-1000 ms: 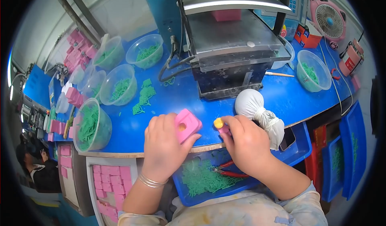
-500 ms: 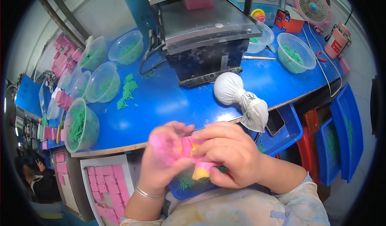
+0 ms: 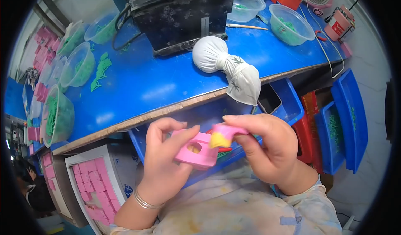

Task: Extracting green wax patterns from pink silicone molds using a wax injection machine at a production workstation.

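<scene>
My left hand is closed around a pink block with an oval opening, yellowish inside. My right hand pinches a smaller pink piece with a yellow lower part, just above and right of the block's opening. Both hands are over a blue tray below the bench edge, where red-handled pliers are partly hidden behind them. A tied white cloth bag lies on the blue bench beyond my hands.
A black machine stands at the back. Plastic bowls of green strands line both sides. A wooden-handled tool lies nearby. A box of pink blocks is lower left, blue trays lower right. Another person is at far left.
Both hands came down toward my body and together, then moved slightly apart, still holding the pink pieces. The view has shifted, so the bench and machine appear higher.
</scene>
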Tool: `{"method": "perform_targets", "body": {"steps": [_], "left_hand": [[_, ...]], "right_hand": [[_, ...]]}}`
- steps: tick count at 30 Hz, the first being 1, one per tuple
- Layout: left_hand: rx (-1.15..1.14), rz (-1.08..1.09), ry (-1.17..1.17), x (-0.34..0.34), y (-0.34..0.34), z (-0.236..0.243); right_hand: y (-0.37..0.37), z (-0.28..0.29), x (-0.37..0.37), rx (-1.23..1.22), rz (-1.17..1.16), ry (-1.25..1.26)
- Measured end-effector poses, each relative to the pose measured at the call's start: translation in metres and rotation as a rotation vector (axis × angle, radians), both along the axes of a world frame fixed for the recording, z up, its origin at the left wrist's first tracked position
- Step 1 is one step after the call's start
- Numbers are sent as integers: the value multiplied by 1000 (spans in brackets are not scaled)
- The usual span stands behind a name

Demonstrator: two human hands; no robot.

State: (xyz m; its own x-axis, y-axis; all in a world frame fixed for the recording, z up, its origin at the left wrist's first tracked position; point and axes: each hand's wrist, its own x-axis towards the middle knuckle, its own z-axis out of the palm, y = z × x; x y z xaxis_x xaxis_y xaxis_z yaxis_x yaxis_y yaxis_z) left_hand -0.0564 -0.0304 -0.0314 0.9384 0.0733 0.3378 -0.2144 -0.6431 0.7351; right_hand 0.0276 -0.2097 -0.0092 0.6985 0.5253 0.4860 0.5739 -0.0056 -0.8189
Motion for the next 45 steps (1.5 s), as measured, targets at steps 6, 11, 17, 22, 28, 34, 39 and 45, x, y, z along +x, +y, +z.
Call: {"method": "perform_targets", "body": {"steps": [6,11,17,22,28,34,39,45], "left_hand": [[233,-21,-90,-11,-6,1],[354,-137,-32,-13,-3,1],[67,-230,128,-10,-14,4],[-28,-359,230,-5,-9,2],[-698,-264,430,-9,-9,-21],[-842,58,332,-4,-20,-18],[-539,8,208,-5,-18,-18],[-658,67,52,-1,-19,-26]], "right_hand": [[-10,-4,2,-391,73,-634],[-7,4,1,-518,142,-636],[9,-27,-12,-307,-39,-522],[19,-41,-5,-151,97,14],[22,-42,2,42,454,990],[15,-47,-4,24,192,538],[9,-50,2,-38,151,-8],[14,-51,-12,80,258,481]]}}
